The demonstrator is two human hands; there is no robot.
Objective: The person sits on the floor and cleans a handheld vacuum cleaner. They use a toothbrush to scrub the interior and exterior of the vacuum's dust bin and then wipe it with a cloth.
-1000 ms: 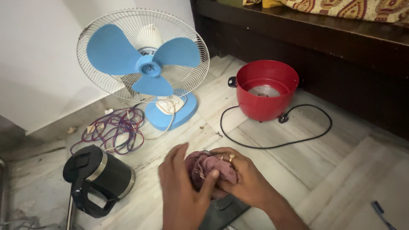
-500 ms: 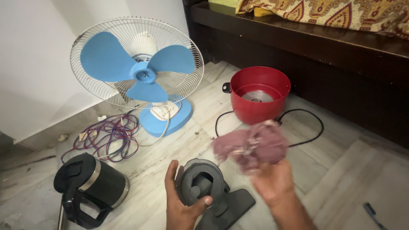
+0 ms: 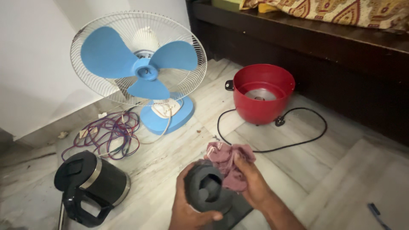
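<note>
Maroon cloth [image 3: 230,164], soft and limp, is pinched by the right hand [image 3: 251,187] against the dark grey appliance base [image 3: 208,191], which seems rigid and is gripped underneath by left hand [image 3: 187,211] fingers, above the floor.

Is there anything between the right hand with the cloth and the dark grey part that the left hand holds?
Nothing visible stands between them. The right hand presses the pink cloth straight against the dark grey part, which the left hand grips from below. Only the cloth lies between the right hand's fingers and the part.
</note>
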